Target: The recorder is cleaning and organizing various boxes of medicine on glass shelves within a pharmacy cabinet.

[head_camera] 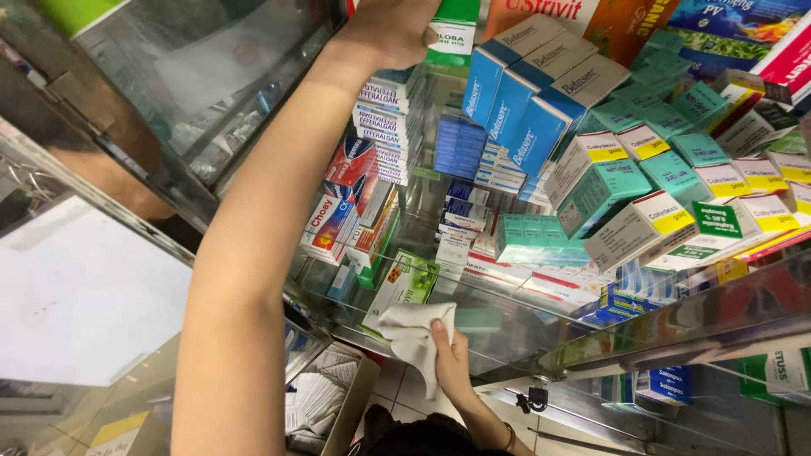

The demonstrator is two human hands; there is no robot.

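2 hands of mine are at work in a glass cabinet of medicine boxes. My left hand (397, 29) reaches up, its fingers closed on 1 green-and-white box (449, 32) at the top of the shelves. My right hand (449, 359) sits low, fingers pinched around 1 crumpled white cloth (412, 333), pressed against the glass shelf (507, 325). Beside the green box lean 4 blue-and-white boxes (528, 84). Further right lie many teal boxes (604, 190), too jumbled to count.
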